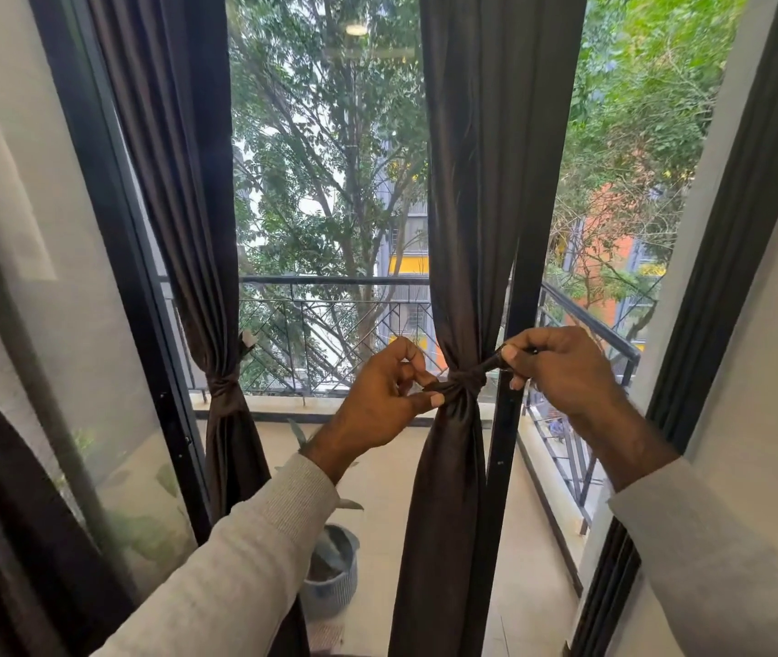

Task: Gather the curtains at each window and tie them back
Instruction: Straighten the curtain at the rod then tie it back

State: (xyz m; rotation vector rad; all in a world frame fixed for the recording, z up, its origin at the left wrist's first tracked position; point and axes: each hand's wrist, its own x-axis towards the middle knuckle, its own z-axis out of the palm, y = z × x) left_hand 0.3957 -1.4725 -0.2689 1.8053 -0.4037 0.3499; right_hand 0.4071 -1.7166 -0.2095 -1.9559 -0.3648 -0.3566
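A dark brown curtain [472, 182] hangs in the middle of the window, gathered tight at waist height by a matching tie-back band [465, 377]. My left hand [382, 391] pinches the band's left end beside the knot. My right hand [562, 367] grips the band's right end and holds it taut to the right. A second dark curtain [178, 182] hangs at the left, bound by its own tie-back [223, 385].
A black window post [505, 443] stands just right of the gathered curtain. Beyond the glass are a balcony railing [330, 282], a grey plant pot [334, 576] on the floor, and trees. Another dark curtain [7, 538] hangs at the far left.
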